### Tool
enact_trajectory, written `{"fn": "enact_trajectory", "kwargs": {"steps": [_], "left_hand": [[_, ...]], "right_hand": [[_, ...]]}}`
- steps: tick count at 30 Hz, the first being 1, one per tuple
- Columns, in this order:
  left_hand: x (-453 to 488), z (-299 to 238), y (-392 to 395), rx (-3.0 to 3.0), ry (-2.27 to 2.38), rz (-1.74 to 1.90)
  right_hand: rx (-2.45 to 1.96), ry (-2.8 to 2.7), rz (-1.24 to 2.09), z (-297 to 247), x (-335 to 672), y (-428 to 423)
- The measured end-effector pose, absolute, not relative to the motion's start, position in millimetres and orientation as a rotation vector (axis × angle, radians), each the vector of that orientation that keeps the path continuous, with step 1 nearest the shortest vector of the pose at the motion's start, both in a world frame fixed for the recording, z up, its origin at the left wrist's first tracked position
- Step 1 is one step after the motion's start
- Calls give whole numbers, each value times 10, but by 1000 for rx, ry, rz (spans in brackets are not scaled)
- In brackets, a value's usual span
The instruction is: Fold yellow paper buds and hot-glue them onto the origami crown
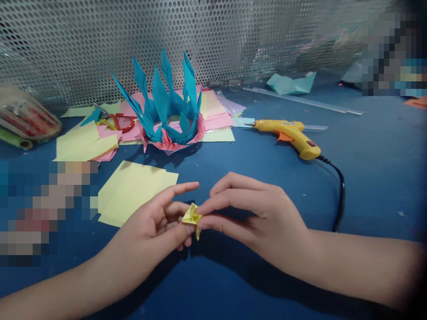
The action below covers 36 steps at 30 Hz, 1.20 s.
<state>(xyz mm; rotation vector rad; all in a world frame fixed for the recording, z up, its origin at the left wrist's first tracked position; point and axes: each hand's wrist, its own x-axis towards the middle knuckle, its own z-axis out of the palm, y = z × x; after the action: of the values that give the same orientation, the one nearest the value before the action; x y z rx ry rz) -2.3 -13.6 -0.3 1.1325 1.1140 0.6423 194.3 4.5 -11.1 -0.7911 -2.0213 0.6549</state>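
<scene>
Between my two hands is a small folded piece of yellow origami paper (191, 214), with a narrow point hanging below it. My left hand (160, 222) pinches its lower edge between thumb and fingers, the index finger stretched out above. From the right, my right hand (253, 209) grips the same piece with thumb and index fingertips. Beside my left hand lies a stack of pale yellow paper squares (133, 191). Beyond the hands stands a crown-like ring of tall blue folded paper points (162, 95) with a pink folded paper band (170, 141) around its base.
A yellow glue gun (290, 133) lies at right, its black cord (342, 191) running toward me. Behind are glue sticks (307, 100), a light blue folded paper (292, 84) and red-handled scissors (123, 123). A plastic-wrapped container (30, 113) stands left. A perforated metal panel (213, 40) backs the table.
</scene>
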Motion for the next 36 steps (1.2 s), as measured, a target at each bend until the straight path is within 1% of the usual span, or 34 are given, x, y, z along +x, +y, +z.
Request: {"fn": "enact_trajectory", "kwargs": {"steps": [9,14,24,31,36], "left_hand": [[-33,-20,-127,1144,1097,599],[-39,2,-170,1312,1070,577],[-31,-6,-197,1392,1113,571],[-54,-24,-248,1618,1231,568],[-93,-14,-273,1550,1284,546]], "right_hand": [[-728,-2047,661,-124,1937,29],[-677,-2090,583,-138,1943,23],[-601,-2122,474,-157,1919,15],[-625,-2110,571,-159,1937,26],[-705,-2066,659,-108,1938,3]]}}
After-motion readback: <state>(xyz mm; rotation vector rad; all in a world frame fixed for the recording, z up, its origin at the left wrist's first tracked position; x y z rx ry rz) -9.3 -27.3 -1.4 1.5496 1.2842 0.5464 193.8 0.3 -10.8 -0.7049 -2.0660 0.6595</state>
